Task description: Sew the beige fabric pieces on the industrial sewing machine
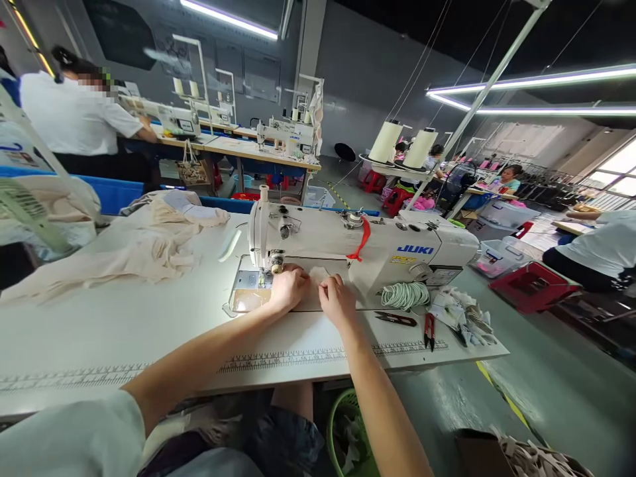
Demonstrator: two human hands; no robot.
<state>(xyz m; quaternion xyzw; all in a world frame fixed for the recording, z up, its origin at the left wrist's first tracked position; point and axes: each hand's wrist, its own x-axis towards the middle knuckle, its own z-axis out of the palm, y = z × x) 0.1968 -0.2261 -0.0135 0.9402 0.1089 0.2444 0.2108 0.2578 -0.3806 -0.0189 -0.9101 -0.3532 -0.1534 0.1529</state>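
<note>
A small cream fabric piece [318, 275] lies under the arm of a white sewing machine [318, 228], between my two hands. My left hand [289, 289] is closed on its left side, just right of the needle and presser foot [263, 278]; the fingertips are partly hidden. My right hand [338, 298] pinches the right side with curled fingers. Both wrists rest near the front of the white table [199, 331], behind the printed ruler strip [298, 359].
Cream cloth [149, 252] is heaped at left. Right of my hands are a coil of pale green cord [405, 295], red-handled thread snips [429, 330], dark snips [396, 318] and scraps [462, 315]. Below stands a green basket [334, 424]. A co-worker [74, 112] sits at back left.
</note>
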